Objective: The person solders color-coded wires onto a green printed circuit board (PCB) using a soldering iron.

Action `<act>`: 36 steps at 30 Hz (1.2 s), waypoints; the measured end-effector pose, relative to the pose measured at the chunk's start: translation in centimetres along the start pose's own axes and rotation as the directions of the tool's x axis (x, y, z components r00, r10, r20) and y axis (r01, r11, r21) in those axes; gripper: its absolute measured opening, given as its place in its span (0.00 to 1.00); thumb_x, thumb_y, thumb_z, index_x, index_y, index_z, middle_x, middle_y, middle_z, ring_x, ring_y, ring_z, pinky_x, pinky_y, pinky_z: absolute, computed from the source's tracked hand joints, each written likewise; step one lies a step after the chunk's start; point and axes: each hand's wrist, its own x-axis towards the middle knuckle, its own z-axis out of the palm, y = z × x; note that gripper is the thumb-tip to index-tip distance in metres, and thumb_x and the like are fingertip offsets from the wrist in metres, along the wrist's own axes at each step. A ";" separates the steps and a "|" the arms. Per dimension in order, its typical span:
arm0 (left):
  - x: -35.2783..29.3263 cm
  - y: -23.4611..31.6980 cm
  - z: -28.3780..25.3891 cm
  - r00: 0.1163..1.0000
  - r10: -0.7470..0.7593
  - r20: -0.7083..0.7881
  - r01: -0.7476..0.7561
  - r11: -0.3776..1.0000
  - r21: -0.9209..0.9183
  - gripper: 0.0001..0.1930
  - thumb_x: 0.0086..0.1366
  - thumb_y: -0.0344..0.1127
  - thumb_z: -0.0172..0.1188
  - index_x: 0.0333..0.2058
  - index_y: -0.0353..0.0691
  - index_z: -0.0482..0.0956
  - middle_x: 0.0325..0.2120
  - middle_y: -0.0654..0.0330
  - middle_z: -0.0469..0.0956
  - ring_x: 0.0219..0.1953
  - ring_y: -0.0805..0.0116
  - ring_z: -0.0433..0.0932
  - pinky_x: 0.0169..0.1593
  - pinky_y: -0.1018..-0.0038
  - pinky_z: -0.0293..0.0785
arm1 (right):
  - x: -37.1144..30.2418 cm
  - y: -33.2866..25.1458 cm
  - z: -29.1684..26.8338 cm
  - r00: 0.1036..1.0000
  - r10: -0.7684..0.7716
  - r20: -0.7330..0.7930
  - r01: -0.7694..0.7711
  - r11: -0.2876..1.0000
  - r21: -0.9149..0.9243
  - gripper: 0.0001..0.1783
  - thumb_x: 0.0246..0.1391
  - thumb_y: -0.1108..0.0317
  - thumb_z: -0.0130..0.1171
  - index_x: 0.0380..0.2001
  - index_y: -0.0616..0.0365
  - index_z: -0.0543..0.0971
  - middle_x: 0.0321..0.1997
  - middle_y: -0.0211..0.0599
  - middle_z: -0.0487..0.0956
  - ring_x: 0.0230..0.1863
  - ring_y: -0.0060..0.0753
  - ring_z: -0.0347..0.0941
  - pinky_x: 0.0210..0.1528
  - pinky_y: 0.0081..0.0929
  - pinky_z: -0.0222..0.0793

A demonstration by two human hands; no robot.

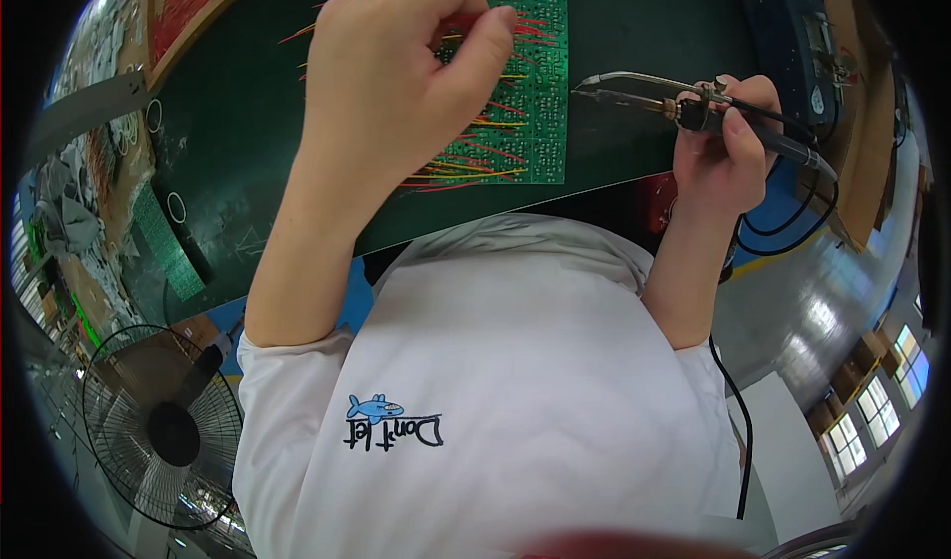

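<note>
A green circuit board panel [548, 113] lies on the dark green table. Thin red and yellow wires [482, 170] stick out over its left side and near edge. Above the panel's far part, my left hand [411, 49] has its thumb and index finger brought together beside some red wires. What lies between those fingertips is hidden. To the right of the panel, my right hand [728, 148] grips a soldering iron [698, 116] with a thin metal feed tube [634, 76] along it. The iron's tip points left, just short of the board's right edge.
A wooden-edged tray [203, 14] with red wires stands at the far left. Another narrow green board [166, 242] and rubber-band-like rings [176, 207] lie at the table's left. A dark blue machine [788, 39] sits far right. Black cable [783, 247] hangs beside my right arm; a fan [173, 435] stands lower left.
</note>
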 end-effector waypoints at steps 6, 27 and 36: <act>-1.0 -2.6 1.6 0.998 0.029 0.058 -0.024 0.997 -0.079 0.09 0.61 0.31 0.66 0.25 0.35 0.77 0.17 0.64 0.67 0.21 0.76 0.64 0.25 0.76 0.59 | 1.8 -0.1 0.5 0.998 -0.021 0.054 0.022 0.999 -0.032 0.08 0.48 0.77 0.55 0.34 0.66 0.73 0.30 0.41 0.76 0.29 0.25 0.75 0.32 0.18 0.73; -0.9 -3.6 1.6 0.997 0.004 0.078 0.005 0.993 -0.117 0.08 0.53 0.28 0.66 0.20 0.37 0.75 0.15 0.64 0.67 0.18 0.73 0.66 0.23 0.75 0.59 | 1.4 1.3 2.3 0.998 -0.036 0.058 0.052 0.952 -0.301 0.06 0.51 0.75 0.52 0.30 0.66 0.67 0.25 0.39 0.70 0.19 0.18 0.57 0.20 0.16 0.54; -1.0 -3.6 1.2 0.996 0.004 0.094 0.010 0.989 -0.148 0.08 0.54 0.28 0.65 0.20 0.37 0.75 0.15 0.64 0.67 0.18 0.75 0.65 0.23 0.76 0.59 | 1.3 1.5 2.0 0.997 -0.036 0.065 0.053 0.960 -0.274 0.05 0.52 0.76 0.52 0.32 0.66 0.68 0.26 0.40 0.71 0.18 0.17 0.57 0.21 0.15 0.55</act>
